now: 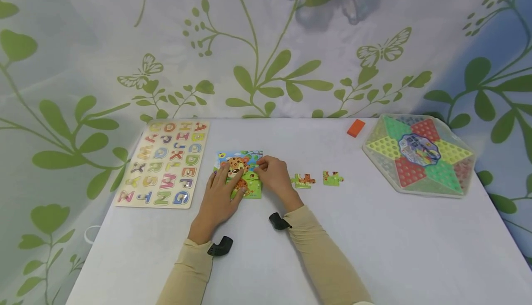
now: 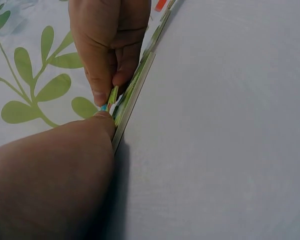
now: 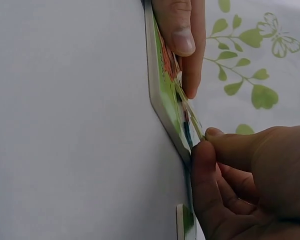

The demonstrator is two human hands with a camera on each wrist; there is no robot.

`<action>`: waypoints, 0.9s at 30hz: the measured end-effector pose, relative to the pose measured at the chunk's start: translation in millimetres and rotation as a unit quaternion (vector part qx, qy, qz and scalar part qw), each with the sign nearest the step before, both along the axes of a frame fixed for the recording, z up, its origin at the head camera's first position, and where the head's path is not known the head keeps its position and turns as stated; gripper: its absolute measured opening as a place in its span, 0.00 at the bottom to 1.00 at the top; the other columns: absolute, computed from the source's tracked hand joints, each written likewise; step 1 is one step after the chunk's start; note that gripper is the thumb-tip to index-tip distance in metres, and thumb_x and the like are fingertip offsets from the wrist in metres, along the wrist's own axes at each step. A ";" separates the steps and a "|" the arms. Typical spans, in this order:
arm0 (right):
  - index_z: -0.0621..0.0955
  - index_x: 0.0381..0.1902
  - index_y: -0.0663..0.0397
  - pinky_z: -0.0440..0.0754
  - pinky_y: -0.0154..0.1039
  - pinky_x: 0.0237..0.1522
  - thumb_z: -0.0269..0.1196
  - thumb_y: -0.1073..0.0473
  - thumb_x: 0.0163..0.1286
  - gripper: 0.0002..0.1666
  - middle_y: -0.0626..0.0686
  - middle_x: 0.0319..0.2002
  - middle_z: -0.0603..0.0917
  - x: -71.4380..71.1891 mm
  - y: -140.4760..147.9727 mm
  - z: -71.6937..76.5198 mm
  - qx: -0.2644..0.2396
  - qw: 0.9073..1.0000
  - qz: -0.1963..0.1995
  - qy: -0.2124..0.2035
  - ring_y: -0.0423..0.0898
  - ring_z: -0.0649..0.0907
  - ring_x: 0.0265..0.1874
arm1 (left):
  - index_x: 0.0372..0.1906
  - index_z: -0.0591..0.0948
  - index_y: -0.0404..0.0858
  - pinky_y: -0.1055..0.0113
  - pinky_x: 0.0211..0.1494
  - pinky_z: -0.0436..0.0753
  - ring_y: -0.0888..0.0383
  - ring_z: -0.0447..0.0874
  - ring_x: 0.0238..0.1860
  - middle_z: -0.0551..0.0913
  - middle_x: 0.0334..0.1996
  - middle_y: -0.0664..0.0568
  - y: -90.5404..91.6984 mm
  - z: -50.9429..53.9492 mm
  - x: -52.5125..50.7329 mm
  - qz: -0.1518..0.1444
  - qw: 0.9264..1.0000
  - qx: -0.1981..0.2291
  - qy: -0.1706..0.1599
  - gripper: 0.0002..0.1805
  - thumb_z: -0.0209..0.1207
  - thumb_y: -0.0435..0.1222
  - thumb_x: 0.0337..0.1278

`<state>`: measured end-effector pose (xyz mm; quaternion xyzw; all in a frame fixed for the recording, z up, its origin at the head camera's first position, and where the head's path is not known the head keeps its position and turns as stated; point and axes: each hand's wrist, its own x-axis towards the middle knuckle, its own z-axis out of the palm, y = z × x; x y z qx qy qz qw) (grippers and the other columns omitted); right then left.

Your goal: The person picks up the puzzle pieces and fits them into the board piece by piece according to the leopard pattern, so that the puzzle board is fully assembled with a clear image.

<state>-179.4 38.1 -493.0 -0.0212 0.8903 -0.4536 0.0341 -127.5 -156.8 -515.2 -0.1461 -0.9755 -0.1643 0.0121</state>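
A jigsaw picture of a spotted animal [image 1: 251, 190] lies on the white table, and the left hand [image 1: 216, 203] rests on it with fingers spread. At its right edge the right hand [image 1: 275, 175] pinches a small piece between thumb and forefinger. In the right wrist view that piece [image 3: 194, 116] is tilted above the picture's surface, held by the right hand [image 3: 250, 175], while the left hand's fingers [image 3: 184, 42] touch the picture. The left wrist view shows the right hand [image 2: 112, 45] with the piece [image 2: 113, 95] close to the left hand [image 2: 55, 170].
Two loose puzzle pieces, one [image 1: 305, 181] beside the right hand and another [image 1: 332, 178] farther right, lie on the table [image 1: 374, 249]. An alphabet board [image 1: 158, 199] is at the left. An orange block [image 1: 355, 128] and a hexagonal game board [image 1: 420, 152] are at the back right.
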 end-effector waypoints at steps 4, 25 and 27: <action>0.87 0.46 0.56 0.86 0.42 0.42 0.69 0.58 0.69 0.10 0.52 0.37 0.88 0.3 -5.0 1.8 0.015 1.000 -0.001 -0.004 0.47 0.86 0.38 | 0.79 0.65 0.53 0.42 0.84 0.48 0.43 0.46 0.84 0.50 0.83 0.40 -0.1 1.2 0.3 0.002 1.000 0.001 -0.003 0.31 0.51 0.53 0.76; 0.87 0.46 0.58 0.85 0.40 0.42 0.70 0.60 0.68 0.11 0.53 0.39 0.86 4.4 -7.8 9.3 0.050 0.998 0.023 -0.006 0.46 0.84 0.38 | 0.79 0.65 0.51 0.41 0.84 0.49 0.42 0.47 0.83 0.50 0.83 0.40 0.3 2.3 1.3 0.000 1.000 -0.003 0.005 0.32 0.51 0.53 0.76; 0.86 0.46 0.59 0.85 0.41 0.43 0.70 0.61 0.68 0.11 0.54 0.39 0.86 4.9 -6.3 10.1 0.042 0.999 0.028 -0.002 0.47 0.84 0.39 | 0.79 0.65 0.51 0.41 0.83 0.49 0.42 0.47 0.83 0.50 0.83 0.40 0.1 1.0 1.1 0.001 1.000 -0.004 0.011 0.32 0.51 0.53 0.75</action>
